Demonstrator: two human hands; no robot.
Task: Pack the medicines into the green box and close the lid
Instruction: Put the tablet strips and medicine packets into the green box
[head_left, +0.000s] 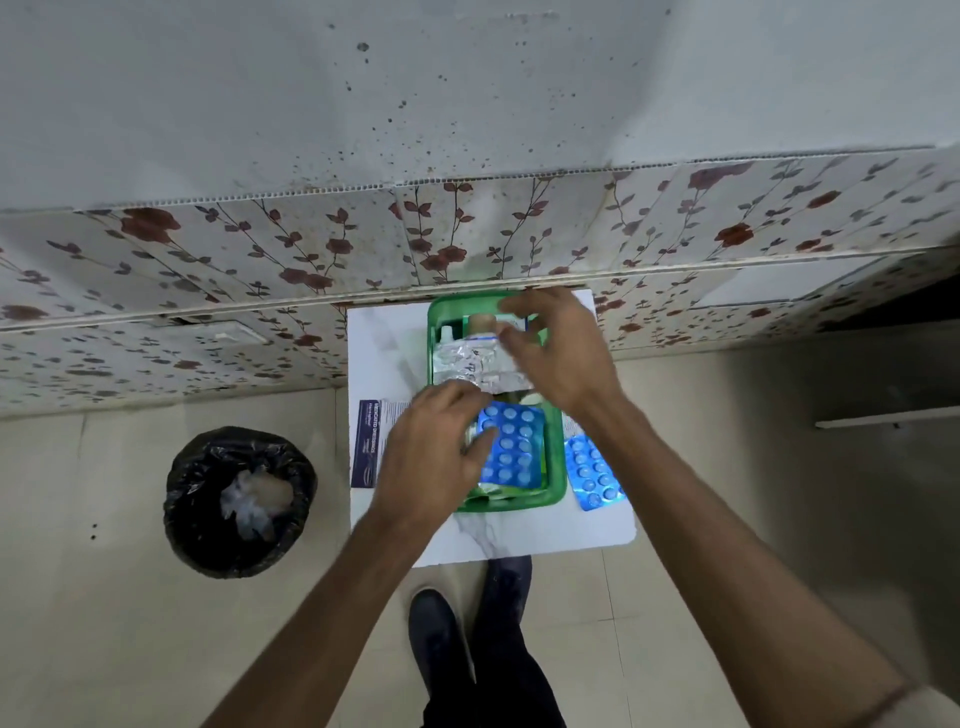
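Note:
The open green box (558, 467) sits on a small white table (519, 535). Inside lie a blue blister pack (514, 447), a crumpled silver foil strip (470, 366), a tan-capped bottle (480, 322) and a white bottle (447, 332). My left hand (436, 457) covers the box's near left side, thumb and curled fingers gripping the blue blister pack's left edge. My right hand (558, 353) hovers over the far right of the box with fingers spread, thumb at the foil strip's right end. A second blue blister pack (592, 475) lies on the table right of the box. No lid shows.
A dark blue dressings carton (366, 444) with a leaflet lies left of the box. A black lined bin (239, 501) stands on the floor to the left. A flowered wall panel (311, 260) runs right behind the table. My legs and shoe (436, 634) are below.

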